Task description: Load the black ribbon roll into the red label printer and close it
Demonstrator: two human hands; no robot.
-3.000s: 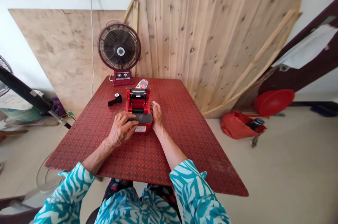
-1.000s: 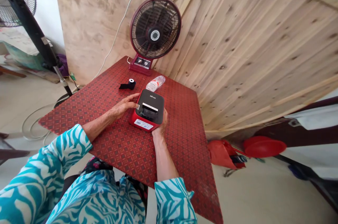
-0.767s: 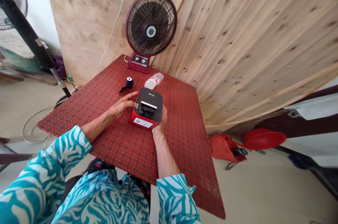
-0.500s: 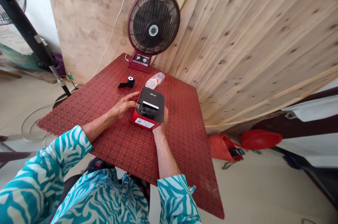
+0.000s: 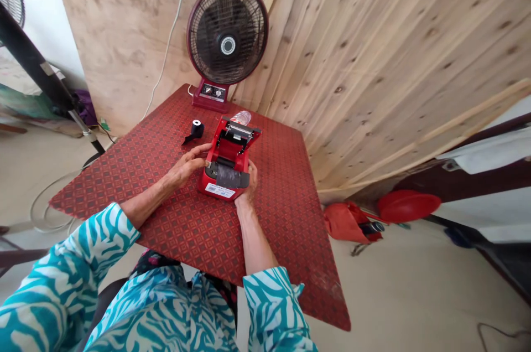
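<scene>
Red printer (image 5: 229, 150), lid (image 5: 239, 129) up | left hand (image 5: 187, 166) at its side, fingers loosely extended | right hand (image 5: 249, 185) cupped opposite, can't tell grip tbh

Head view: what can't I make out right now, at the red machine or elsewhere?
All in the head view:
- Bottle: near end hidden by the red machine's raised lid.
- Right hand: partly hidden by the machine's side, so its full grip can't be seen.
- White label: print too small to read.
- Standing fan: cut off by the left edge.
</scene>
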